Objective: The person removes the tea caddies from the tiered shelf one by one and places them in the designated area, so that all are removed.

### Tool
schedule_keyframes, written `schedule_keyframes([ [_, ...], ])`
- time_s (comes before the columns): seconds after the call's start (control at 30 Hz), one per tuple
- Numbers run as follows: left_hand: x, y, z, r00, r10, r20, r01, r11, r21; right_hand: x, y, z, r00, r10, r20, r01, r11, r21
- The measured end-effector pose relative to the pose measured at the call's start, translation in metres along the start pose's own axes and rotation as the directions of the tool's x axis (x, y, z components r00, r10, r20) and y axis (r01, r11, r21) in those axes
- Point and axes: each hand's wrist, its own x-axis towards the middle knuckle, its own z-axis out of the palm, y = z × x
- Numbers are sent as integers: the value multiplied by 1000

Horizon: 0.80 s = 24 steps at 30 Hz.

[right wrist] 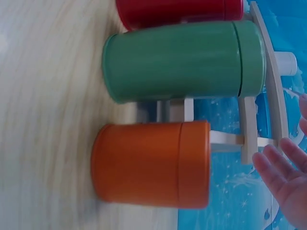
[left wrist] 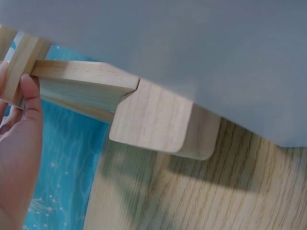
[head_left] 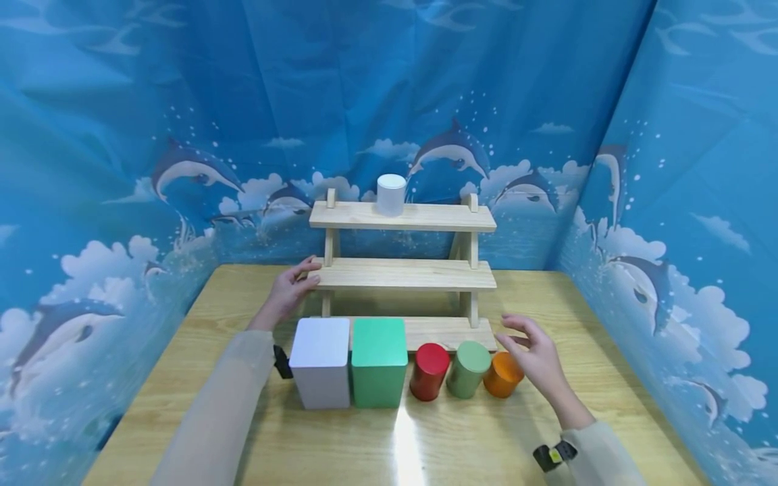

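Note:
In the head view my left hand [head_left: 292, 290] is at the left end of the middle tier of a three-tier wooden display shelf [head_left: 407, 273]. The left wrist view shows that thumb and the fingers pinching the board's end. My right hand [head_left: 537, 358] is held in the air beside the shelf's lower right end, fingers apart and holding nothing. Just left of it stands a short orange canister [head_left: 502, 376]. A taller green canister [head_left: 468, 371] and a red canister [head_left: 429, 372] follow in the row. On the top tier stands a white canister [head_left: 391, 196].
A pale grey box [head_left: 321, 368] and a green box [head_left: 379, 364] stand side by side in front of the bottom tier, hiding its left part. All this is on a wood-grain table [head_left: 340, 449]. Blue dolphin-print curtains [head_left: 365, 81] enclose the back and sides.

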Motion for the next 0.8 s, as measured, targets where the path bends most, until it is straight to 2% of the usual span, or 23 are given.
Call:
schedule_keyframes([
  [0.2,0,0,0,1000,10,9,-10,1000,-11,9,-3,5,999,-43,25,43,999,-7],
  [0.4,1,0,0,1000,5,20,-5,1000,-8,20,17,11,999,-21,50,23,999,-30],
  [0.5,1,0,0,1000,2,20,-2,1000,-14,23,9,13,998,-37,52,39,999,-30],
  [0.63,1,0,0,1000,-7,9,7,1000,-9,27,-14,13,997,-56,62,58,998,-28],
  [0.8,1,-1,0,1000,10,2,-10,1000,-9,35,-20,14,994,-82,75,85,996,-29],
])
